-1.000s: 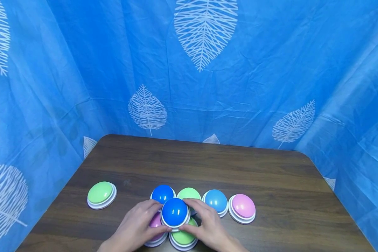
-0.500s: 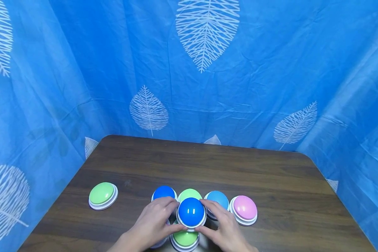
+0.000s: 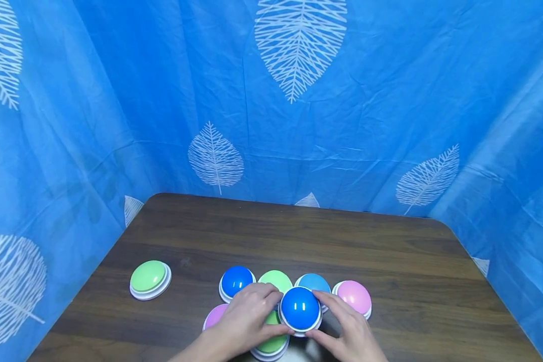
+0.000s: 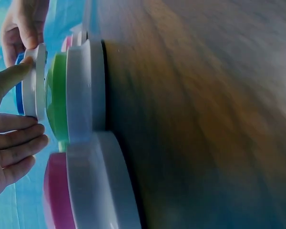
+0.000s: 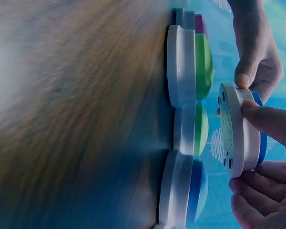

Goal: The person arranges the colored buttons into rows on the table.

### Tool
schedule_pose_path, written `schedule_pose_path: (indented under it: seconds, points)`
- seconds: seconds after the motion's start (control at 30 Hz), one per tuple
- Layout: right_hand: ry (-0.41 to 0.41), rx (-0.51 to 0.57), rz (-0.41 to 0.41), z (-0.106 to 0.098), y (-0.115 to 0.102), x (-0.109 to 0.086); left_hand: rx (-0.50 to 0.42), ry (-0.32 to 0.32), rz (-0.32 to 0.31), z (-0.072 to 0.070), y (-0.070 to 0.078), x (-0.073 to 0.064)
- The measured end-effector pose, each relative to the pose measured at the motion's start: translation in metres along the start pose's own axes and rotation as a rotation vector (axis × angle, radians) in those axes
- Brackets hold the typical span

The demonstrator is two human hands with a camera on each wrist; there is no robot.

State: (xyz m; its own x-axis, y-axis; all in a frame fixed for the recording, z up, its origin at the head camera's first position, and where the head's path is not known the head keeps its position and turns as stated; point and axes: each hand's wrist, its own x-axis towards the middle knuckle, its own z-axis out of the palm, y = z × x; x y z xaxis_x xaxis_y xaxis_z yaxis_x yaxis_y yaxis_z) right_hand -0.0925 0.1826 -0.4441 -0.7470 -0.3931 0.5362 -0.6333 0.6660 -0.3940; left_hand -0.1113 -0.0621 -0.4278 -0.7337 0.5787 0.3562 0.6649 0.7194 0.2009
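Observation:
A push button with a glossy dark blue dome and white base (image 3: 300, 309) is held between both hands, raised above the table. My left hand (image 3: 251, 317) grips its left rim with thumb and fingers. My right hand (image 3: 350, 329) grips the right rim the same way. In the right wrist view the raised button (image 5: 236, 138) shows its perforated underside, level with the domes beside it. Below and left sits a green button (image 3: 271, 345), partly covered by my left hand. Behind the held button, a light blue button (image 3: 314, 282) and another green button (image 3: 276, 279) are partly hidden.
On the brown wooden table (image 3: 298, 236) a second dark blue button (image 3: 237, 280) ends the back row's left side; a pink button (image 3: 355, 295) ends its right. Another pink button (image 3: 214, 315) lies beside my left wrist. A lone green button (image 3: 148, 276) sits far left. Blue curtains (image 3: 344, 125) surround the table.
Both hands have carried the dark blue button to the right, from over the near pink and green buttons to the right of the near green one. The buttons on the table stay put.

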Motion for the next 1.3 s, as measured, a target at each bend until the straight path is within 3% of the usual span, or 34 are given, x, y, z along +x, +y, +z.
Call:
schedule_pose_path:
  seconds: [0.33,0.47,0.6,0.83,1.07,1.3]
  points:
    - [0.015,-0.083,0.062,-0.010,0.010,-0.021,0.045,0.016,0.073,0.017,0.016,0.013]
    - [-0.014,-0.091,0.186,-0.014,0.007,-0.029,0.072,0.039,0.128,0.024,0.021,0.015]
    - [-0.019,-0.117,0.272,-0.016,0.005,-0.038,0.082,0.002,0.147,0.027,0.026,0.019]
    - [0.036,-0.182,0.226,-0.014,0.004,-0.048,0.100,-0.042,0.154,0.027,0.032,0.023]
    - [0.031,-0.154,0.296,-0.014,-0.002,-0.056,0.132,-0.089,0.187,0.028,0.035,0.021]
    - [0.015,-0.129,0.223,-0.010,0.007,-0.062,0.209,-0.112,0.219,0.029,0.037,0.019]
